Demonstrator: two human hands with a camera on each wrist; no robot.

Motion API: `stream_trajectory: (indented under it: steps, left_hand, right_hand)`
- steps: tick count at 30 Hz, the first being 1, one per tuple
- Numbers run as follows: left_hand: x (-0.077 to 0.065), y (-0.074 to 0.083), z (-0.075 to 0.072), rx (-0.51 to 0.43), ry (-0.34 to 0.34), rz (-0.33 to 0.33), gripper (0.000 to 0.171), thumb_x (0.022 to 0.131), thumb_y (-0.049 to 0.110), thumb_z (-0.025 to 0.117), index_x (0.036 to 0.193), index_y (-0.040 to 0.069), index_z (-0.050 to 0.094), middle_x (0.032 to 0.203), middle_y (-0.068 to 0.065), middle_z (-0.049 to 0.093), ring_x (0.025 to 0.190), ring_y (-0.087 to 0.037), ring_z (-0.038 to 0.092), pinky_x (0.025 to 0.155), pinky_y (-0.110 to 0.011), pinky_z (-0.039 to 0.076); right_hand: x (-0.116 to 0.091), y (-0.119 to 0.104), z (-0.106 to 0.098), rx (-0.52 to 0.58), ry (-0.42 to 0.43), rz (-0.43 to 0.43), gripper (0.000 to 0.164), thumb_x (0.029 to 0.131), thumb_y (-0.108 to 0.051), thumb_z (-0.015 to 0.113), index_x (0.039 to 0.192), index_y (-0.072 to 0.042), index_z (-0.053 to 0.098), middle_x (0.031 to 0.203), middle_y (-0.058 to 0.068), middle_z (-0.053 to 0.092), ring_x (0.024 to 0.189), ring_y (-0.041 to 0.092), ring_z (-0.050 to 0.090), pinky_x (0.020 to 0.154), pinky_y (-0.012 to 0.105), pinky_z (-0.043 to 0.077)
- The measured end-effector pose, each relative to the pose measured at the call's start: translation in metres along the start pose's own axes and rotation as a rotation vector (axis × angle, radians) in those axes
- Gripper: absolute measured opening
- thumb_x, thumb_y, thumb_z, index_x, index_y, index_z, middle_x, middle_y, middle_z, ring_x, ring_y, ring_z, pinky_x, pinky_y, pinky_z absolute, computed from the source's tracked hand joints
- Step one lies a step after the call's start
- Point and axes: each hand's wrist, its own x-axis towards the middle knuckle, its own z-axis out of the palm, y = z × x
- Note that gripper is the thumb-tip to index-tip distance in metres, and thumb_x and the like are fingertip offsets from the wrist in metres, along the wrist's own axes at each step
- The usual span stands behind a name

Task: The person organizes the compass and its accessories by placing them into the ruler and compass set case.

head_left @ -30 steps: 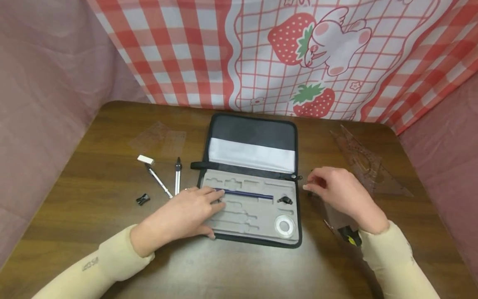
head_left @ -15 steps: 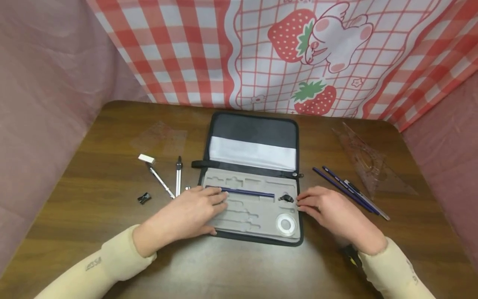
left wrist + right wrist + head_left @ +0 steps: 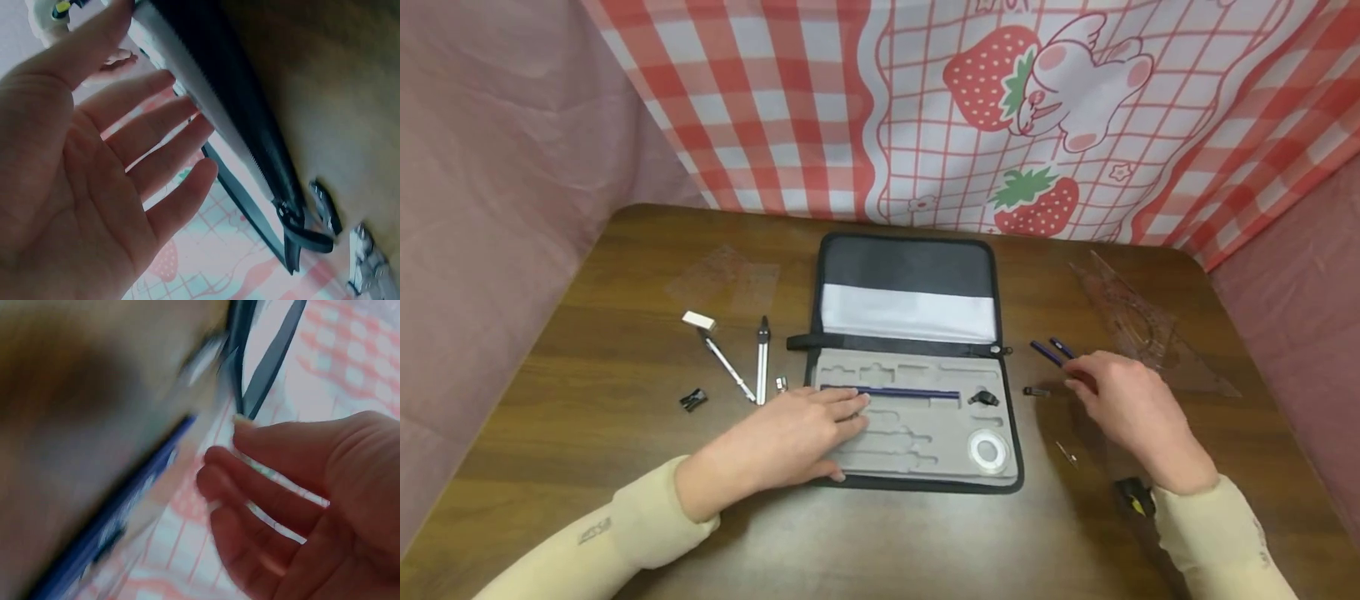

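My left hand [image 3: 786, 437] rests on the left side of the open zip case [image 3: 910, 481], its fingers nearly straight over the grey tray [image 3: 880, 454]. Those fingers [image 3: 156, 150] reach over the case's rim in the left wrist view. To the right, my right hand [image 3: 1138, 408] hovers beside the blue pencils [image 3: 1047, 353], which it partly hides. Its loosely bent fingers [image 3: 256, 512] are apart from the blurred pencil [image 3: 119, 506] in the right wrist view, with nothing between them. The tray holds a blue pencil [image 3: 910, 392], a black fitting [image 3: 983, 398] and a white ring [image 3: 987, 452].
Left of the case lie a compass [image 3: 763, 362], a white pen-like tool [image 3: 727, 367], a white eraser [image 3: 698, 320] and a small black piece [image 3: 693, 400]. Clear set squares [image 3: 1138, 325] lie at right. A small dark piece [image 3: 1036, 392] sits beside the case.
My right hand went from the table beside the case to the case's right edge, then moved right to the pencils. The left hand stays on the case, which has shifted slightly.
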Motion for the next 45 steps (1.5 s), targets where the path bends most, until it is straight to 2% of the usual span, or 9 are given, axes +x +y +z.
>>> stream_trajectory:
  steps: [5, 12, 19, 22, 25, 29, 32, 39, 45]
  left_hand:
    - [0.004, 0.003, 0.002, -0.008, -0.002, -0.010, 0.069, 0.078, 0.057, 0.059, 0.133, 0.015, 0.051, 0.142, -0.006, 0.041, 0.128, -0.022, 0.037, 0.095, -0.043, 0.038]
    - [0.003, 0.002, 0.002, -0.018, 0.001, -0.010, 0.072, 0.077, 0.056, 0.060, 0.134, 0.014, 0.050, 0.142, -0.006, 0.041, 0.128, -0.023, 0.037, 0.096, -0.043, 0.037]
    - [0.000, -0.006, -0.001, -0.051, -0.008, -0.008, 0.070, 0.079, 0.054, 0.060, 0.135, 0.015, 0.048, 0.144, -0.004, 0.038, 0.130, -0.021, 0.035, 0.097, -0.041, 0.036]
    - [-0.002, -0.014, -0.007, -0.081, 0.034, -0.003, 0.064, 0.080, 0.049, 0.063, 0.134, 0.016, 0.050, 0.142, -0.002, 0.042, 0.126, -0.021, 0.040, 0.097, -0.039, 0.037]
    - [-0.007, -0.025, -0.015, -0.109, 0.121, -0.007, 0.060, 0.080, 0.043, 0.066, 0.131, 0.014, 0.052, 0.135, -0.002, 0.049, 0.119, -0.020, 0.047, 0.095, -0.038, 0.038]
    - [-0.014, -0.042, -0.025, -0.126, 0.206, -0.058, 0.058, 0.080, 0.043, 0.066, 0.129, 0.013, 0.054, 0.130, -0.003, 0.052, 0.114, -0.019, 0.050, 0.092, -0.038, 0.040]
    - [-0.018, -0.052, -0.029, -0.129, 0.221, -0.111, 0.058, 0.081, 0.045, 0.065, 0.128, 0.012, 0.055, 0.130, -0.004, 0.052, 0.114, -0.019, 0.050, 0.092, -0.038, 0.041]
    - [-0.015, -0.057, -0.025, -0.140, 0.141, -0.182, 0.058, 0.081, 0.044, 0.065, 0.128, 0.012, 0.055, 0.128, -0.003, 0.054, 0.113, -0.018, 0.050, 0.090, -0.038, 0.042]
    - [-0.014, -0.054, -0.018, -0.157, 0.123, -0.158, 0.056, 0.082, 0.043, 0.064, 0.128, 0.012, 0.055, 0.126, -0.002, 0.055, 0.111, -0.017, 0.052, 0.088, -0.037, 0.044]
  right_hand:
    - [-0.005, 0.026, -0.002, -0.028, -0.116, 0.110, 0.013, 0.078, -0.014, 0.067, 0.090, -0.008, 0.066, 0.079, 0.005, 0.062, 0.069, 0.026, 0.058, 0.056, 0.049, 0.045]
    - [-0.004, 0.033, 0.006, -0.033, -0.187, 0.120, 0.005, 0.080, -0.015, 0.065, 0.078, -0.015, 0.061, 0.069, -0.002, 0.057, 0.059, 0.020, 0.053, 0.050, 0.045, 0.042]
    - [-0.001, 0.032, 0.011, -0.050, -0.204, 0.055, 0.005, 0.080, -0.009, 0.059, 0.085, -0.007, 0.056, 0.076, 0.004, 0.057, 0.069, 0.025, 0.056, 0.060, 0.046, 0.045]
    - [-0.001, 0.031, 0.012, -0.060, -0.225, 0.045, 0.011, 0.077, -0.010, 0.058, 0.086, -0.005, 0.055, 0.076, 0.004, 0.056, 0.068, 0.024, 0.055, 0.060, 0.044, 0.045]
    - [0.001, 0.032, 0.012, -0.054, -0.269, 0.067, 0.019, 0.072, -0.012, 0.061, 0.088, -0.004, 0.054, 0.075, 0.004, 0.055, 0.065, 0.022, 0.052, 0.059, 0.043, 0.044]
    - [0.001, 0.033, 0.009, -0.050, -0.314, 0.095, 0.026, 0.068, -0.015, 0.064, 0.088, -0.003, 0.053, 0.071, 0.003, 0.052, 0.062, 0.021, 0.049, 0.058, 0.042, 0.043]
    - [0.000, 0.034, 0.005, -0.052, -0.301, 0.085, 0.024, 0.069, -0.016, 0.064, 0.087, -0.004, 0.053, 0.073, 0.002, 0.051, 0.064, 0.021, 0.048, 0.058, 0.042, 0.042]
    - [0.004, 0.001, -0.009, 0.040, -0.159, -0.003, 0.020, 0.074, -0.011, 0.068, 0.091, -0.006, 0.059, 0.081, 0.002, 0.052, 0.067, 0.016, 0.048, 0.059, 0.036, 0.045]
    - [0.018, -0.054, -0.001, 0.099, -0.071, -0.207, 0.020, 0.075, -0.011, 0.072, 0.094, -0.011, 0.065, 0.086, -0.003, 0.055, 0.069, 0.009, 0.050, 0.061, 0.027, 0.048]
